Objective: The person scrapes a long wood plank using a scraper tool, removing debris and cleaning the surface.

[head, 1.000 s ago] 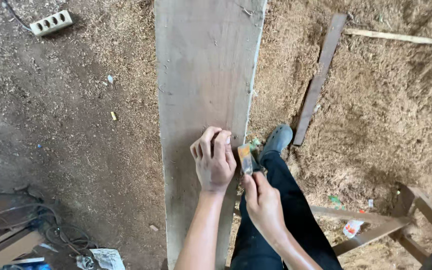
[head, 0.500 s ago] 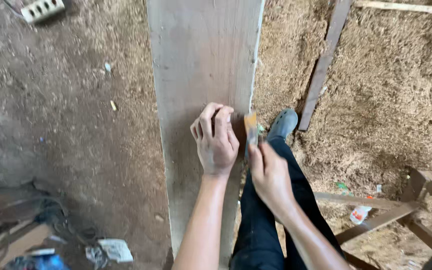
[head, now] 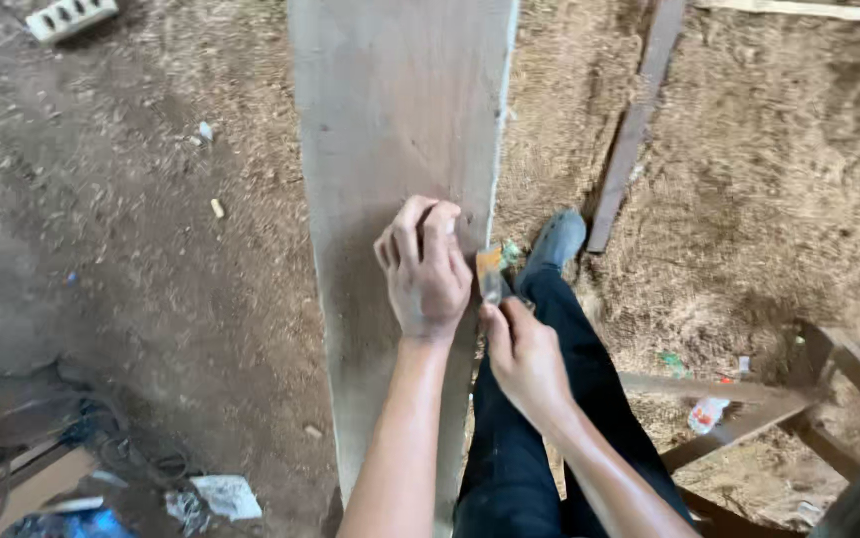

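A long grey wooden board (head: 400, 130) runs away from me over a sawdust floor. My left hand (head: 422, 271) rests on the board near its right edge, fingers curled down against the wood. Just right of it, my right hand (head: 522, 349) grips a small flat tool (head: 491, 271) with an orange-brown end, held upright against the board's right edge. What the left fingers cover is hidden. My dark trouser leg (head: 550, 399) and grey shoe (head: 558, 239) stand right of the board.
A thin wooden slat (head: 637, 120) lies on the sawdust at the right. A wooden frame (head: 779, 399) sits at the lower right. A white power strip (head: 69, 16) lies top left. Cables and scraps (head: 101, 468) clutter the lower left.
The view has shifted slightly; my right hand has drawn up closer to the left hand with the small tool against the board's edge. The left hand stays on the board.
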